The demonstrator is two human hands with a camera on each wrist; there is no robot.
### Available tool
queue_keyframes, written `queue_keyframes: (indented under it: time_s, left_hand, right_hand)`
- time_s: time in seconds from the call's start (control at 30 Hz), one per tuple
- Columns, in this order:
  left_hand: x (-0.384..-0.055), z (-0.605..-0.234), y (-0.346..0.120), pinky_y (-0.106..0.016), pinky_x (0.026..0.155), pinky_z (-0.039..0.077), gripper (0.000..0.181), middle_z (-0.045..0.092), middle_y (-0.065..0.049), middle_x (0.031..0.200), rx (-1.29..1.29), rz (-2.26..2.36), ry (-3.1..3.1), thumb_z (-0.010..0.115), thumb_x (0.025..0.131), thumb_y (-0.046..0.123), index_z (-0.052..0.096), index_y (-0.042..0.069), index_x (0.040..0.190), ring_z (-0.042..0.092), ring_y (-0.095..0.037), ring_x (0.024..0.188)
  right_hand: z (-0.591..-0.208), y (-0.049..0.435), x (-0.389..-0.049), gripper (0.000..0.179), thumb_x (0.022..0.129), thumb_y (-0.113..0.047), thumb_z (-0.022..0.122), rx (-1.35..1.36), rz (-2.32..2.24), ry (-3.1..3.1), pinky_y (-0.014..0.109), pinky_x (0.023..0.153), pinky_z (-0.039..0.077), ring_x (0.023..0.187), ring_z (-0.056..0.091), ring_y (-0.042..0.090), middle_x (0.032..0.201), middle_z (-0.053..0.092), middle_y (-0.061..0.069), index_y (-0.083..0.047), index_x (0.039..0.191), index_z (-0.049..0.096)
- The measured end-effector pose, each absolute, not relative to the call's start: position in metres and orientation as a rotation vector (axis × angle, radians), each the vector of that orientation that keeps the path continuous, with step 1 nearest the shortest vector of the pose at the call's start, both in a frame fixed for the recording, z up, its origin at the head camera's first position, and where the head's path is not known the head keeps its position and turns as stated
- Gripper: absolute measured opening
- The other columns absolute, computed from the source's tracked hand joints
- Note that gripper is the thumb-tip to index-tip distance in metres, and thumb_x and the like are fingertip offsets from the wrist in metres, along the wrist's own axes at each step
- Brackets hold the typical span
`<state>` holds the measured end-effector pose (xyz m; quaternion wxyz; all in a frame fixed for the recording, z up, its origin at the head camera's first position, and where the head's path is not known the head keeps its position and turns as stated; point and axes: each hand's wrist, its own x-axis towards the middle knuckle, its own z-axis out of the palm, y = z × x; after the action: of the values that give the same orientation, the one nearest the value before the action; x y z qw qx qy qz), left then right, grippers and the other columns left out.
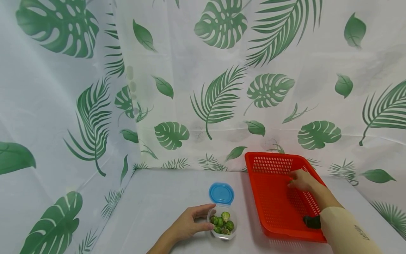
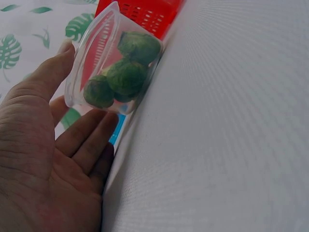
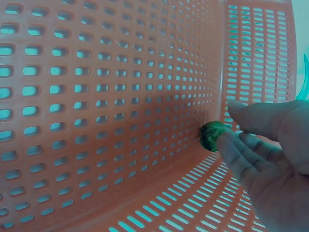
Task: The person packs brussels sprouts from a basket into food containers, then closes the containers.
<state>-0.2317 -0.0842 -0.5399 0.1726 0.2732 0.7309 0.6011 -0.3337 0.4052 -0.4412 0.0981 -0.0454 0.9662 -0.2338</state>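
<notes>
On the table, a small clear plastic container holds several Brussels sprouts. Its blue lid lies folded back behind it. My left hand grips the container from the left, thumb at the near side and index finger at the far side. In the left wrist view the other fingers sit against its wall. Inside the red basket, my right hand reaches toward the far right corner. One Brussels sprout is at its fingertips, and the thumb stands apart from it.
The slotted red basket stands right of the container, its walls rising around my right hand. A dark object shows by the right sleeve over the basket's near right corner. A leaf-print sheet hangs behind the white table.
</notes>
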Motion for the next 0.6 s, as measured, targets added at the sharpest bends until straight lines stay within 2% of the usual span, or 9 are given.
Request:
queue_keyframes:
  time_s: [0.13, 0.3, 0.6]
  left_hand:
    - [-0.2319, -0.5398, -0.0839, -0.023, 0.109, 0.049, 0.056, 0.063, 0.002, 0.148, 0.779, 1.708, 2.072, 0.077, 0.096, 0.029, 0.058, 0.031, 0.149, 0.063, -0.01, 0.13]
    - [-0.232, -0.5395, -0.0839, -0.022, 0.108, 0.048, 0.056, 0.064, 0.005, 0.147, 0.787, 1.718, 2.061, 0.077, 0.096, 0.028, 0.057, 0.029, 0.149, 0.063, -0.01, 0.13]
    - [-0.2317, -0.5397, -0.0841, -0.022, 0.108, 0.049, 0.056, 0.064, 0.006, 0.147, 0.784, 1.722, 2.055, 0.077, 0.096, 0.028, 0.057, 0.028, 0.149, 0.063, -0.01, 0.131]
  right_hand:
    - [-0.4411, 0.4057, -0.333, 0.058, 0.093, -0.012, 0.076, -0.128, -0.68, 2.867, 0.065, 0.097, 0.054, 0.1, 0.065, 0.038, 0.125, 0.065, 0.035, 0.018, 0.137, 0.054]
    - [-0.4392, 0.4051, -0.3306, 0.06, 0.093, -0.012, 0.075, -0.122, -0.672, 2.867, 0.067, 0.096, 0.053, 0.102, 0.064, 0.042, 0.128, 0.062, 0.038, 0.018, 0.139, 0.051]
    - [-0.441, 0.4073, -0.3315, 0.048, 0.093, -0.009, 0.074, -0.116, -0.684, 2.851, 0.06, 0.092, 0.058, 0.092, 0.065, 0.031, 0.112, 0.07, 0.028, 0.017, 0.131, 0.06]
